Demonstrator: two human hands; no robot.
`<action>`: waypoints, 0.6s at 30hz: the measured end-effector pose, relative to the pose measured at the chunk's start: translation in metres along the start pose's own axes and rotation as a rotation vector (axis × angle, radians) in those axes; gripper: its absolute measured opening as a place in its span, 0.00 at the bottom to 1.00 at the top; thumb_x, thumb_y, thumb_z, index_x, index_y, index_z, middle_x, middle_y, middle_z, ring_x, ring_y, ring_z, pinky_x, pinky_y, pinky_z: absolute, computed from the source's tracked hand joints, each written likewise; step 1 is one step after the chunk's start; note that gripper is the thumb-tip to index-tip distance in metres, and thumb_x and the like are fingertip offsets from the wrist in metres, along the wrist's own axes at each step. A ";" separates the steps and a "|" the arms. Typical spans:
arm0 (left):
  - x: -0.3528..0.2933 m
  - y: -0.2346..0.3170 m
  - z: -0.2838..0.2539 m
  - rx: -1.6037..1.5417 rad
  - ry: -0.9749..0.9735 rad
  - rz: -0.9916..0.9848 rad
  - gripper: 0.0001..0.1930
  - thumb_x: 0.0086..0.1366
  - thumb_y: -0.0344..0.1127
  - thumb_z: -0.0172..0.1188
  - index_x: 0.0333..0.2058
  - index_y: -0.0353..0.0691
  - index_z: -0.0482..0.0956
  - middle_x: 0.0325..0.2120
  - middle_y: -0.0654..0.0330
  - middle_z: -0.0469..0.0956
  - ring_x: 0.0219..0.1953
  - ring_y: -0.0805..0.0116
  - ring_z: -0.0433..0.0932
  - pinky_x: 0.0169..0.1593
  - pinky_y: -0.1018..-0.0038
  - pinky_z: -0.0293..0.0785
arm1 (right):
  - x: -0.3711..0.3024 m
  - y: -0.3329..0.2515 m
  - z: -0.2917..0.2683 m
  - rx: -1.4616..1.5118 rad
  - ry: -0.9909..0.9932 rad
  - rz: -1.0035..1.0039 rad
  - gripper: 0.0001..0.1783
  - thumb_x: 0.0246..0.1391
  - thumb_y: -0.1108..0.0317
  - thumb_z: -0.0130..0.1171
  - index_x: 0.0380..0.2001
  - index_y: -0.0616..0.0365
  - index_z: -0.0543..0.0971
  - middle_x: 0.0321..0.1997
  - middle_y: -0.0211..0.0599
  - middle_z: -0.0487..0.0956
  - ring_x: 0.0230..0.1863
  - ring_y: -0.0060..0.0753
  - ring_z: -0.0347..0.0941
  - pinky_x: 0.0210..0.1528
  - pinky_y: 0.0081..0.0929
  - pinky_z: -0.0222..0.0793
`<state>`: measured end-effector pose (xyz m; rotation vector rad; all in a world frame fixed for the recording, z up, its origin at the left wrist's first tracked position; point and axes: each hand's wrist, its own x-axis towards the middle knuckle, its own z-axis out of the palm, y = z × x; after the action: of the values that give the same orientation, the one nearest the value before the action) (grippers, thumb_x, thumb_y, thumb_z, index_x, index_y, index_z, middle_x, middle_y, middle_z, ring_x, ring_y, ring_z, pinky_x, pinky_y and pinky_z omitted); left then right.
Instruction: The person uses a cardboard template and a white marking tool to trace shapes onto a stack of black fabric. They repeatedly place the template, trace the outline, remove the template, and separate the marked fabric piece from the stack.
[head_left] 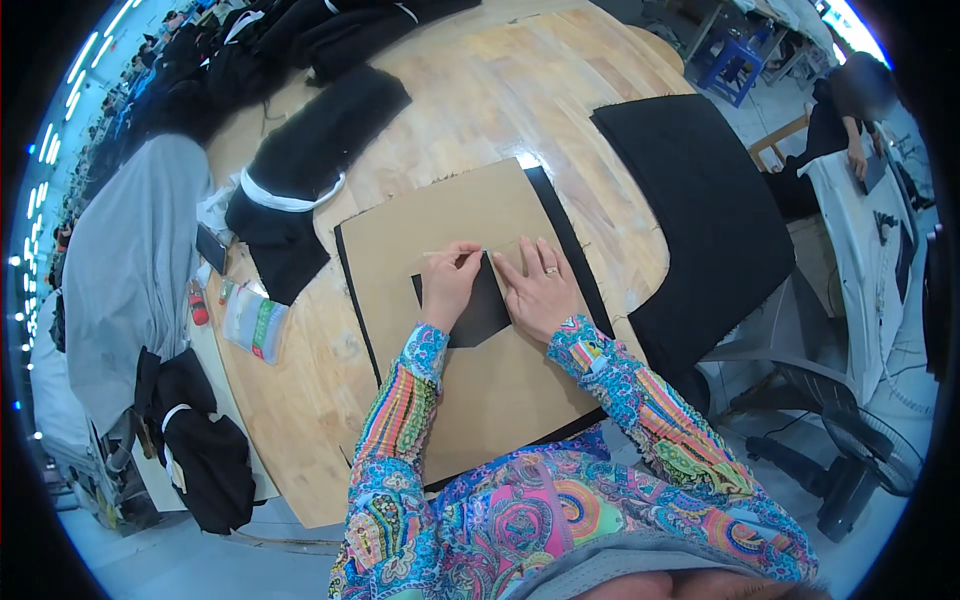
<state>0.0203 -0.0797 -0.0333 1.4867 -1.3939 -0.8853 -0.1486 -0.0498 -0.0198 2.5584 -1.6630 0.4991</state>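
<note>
A tan cardboard pattern lies over black fabric, whose edges show along its sides. In the pattern's middle is a dark pocket-shaped area with a pointed lower edge; I cannot tell whether it is a cutout or a piece on top. My left hand is closed in a pinch at the upper edge of this dark area. Something thin and pale shows by its fingers, too small to name. My right hand lies flat on the cardboard just right of the dark area, fingers spread, a ring on one finger.
Stacked black fabric panels hang over the table's right edge. At left lie a black bundle tied with a white band, a phone, a small red object and a plastic packet. A fan stands lower right; a person works beyond.
</note>
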 end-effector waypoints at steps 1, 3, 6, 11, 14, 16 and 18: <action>0.000 0.003 0.000 0.011 0.001 -0.002 0.10 0.60 0.33 0.58 0.34 0.32 0.81 0.25 0.53 0.82 0.28 0.69 0.81 0.33 0.75 0.74 | -0.001 0.000 0.002 0.004 -0.008 0.008 0.26 0.51 0.60 0.50 0.56 0.39 0.73 0.60 0.48 0.67 0.63 0.49 0.59 0.65 0.44 0.50; 0.000 0.007 0.000 0.042 0.007 0.005 0.10 0.60 0.33 0.58 0.34 0.32 0.81 0.25 0.52 0.82 0.28 0.69 0.81 0.33 0.75 0.74 | -0.001 0.002 0.006 0.013 0.010 0.015 0.26 0.51 0.59 0.50 0.56 0.39 0.73 0.61 0.48 0.66 0.63 0.49 0.59 0.65 0.44 0.50; -0.001 0.012 0.001 0.084 0.010 0.011 0.10 0.60 0.33 0.58 0.34 0.32 0.81 0.25 0.52 0.81 0.29 0.67 0.81 0.33 0.74 0.74 | -0.002 0.001 0.005 0.020 0.005 0.014 0.26 0.51 0.59 0.50 0.56 0.39 0.72 0.61 0.48 0.66 0.63 0.49 0.59 0.65 0.44 0.50; 0.000 0.009 0.004 0.238 0.028 0.103 0.08 0.59 0.30 0.60 0.34 0.31 0.81 0.26 0.53 0.82 0.28 0.71 0.81 0.33 0.77 0.75 | 0.000 0.001 0.002 0.036 -0.017 0.009 0.26 0.52 0.59 0.50 0.56 0.40 0.72 0.60 0.48 0.66 0.63 0.48 0.59 0.65 0.44 0.49; 0.003 0.006 0.011 0.514 0.113 0.400 0.08 0.58 0.30 0.59 0.33 0.31 0.80 0.25 0.53 0.82 0.27 0.70 0.80 0.32 0.76 0.75 | -0.001 0.002 0.003 0.038 -0.006 0.011 0.25 0.52 0.59 0.50 0.56 0.41 0.72 0.61 0.49 0.66 0.64 0.48 0.58 0.65 0.43 0.49; 0.001 0.006 0.013 0.388 0.104 0.207 0.07 0.58 0.30 0.59 0.32 0.31 0.80 0.25 0.54 0.82 0.27 0.71 0.80 0.32 0.76 0.75 | -0.001 0.002 0.002 0.042 0.002 0.014 0.25 0.53 0.59 0.50 0.56 0.41 0.72 0.61 0.49 0.66 0.64 0.48 0.58 0.65 0.43 0.49; 0.001 0.006 0.011 0.221 0.102 0.043 0.08 0.58 0.31 0.59 0.32 0.31 0.80 0.26 0.54 0.81 0.28 0.69 0.80 0.33 0.75 0.75 | -0.001 0.002 -0.001 0.039 -0.012 0.011 0.25 0.53 0.59 0.49 0.57 0.41 0.72 0.61 0.49 0.65 0.64 0.48 0.57 0.65 0.43 0.48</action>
<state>0.0082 -0.0816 -0.0310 1.6360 -1.4789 -0.6356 -0.1510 -0.0495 -0.0191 2.5857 -1.6884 0.5227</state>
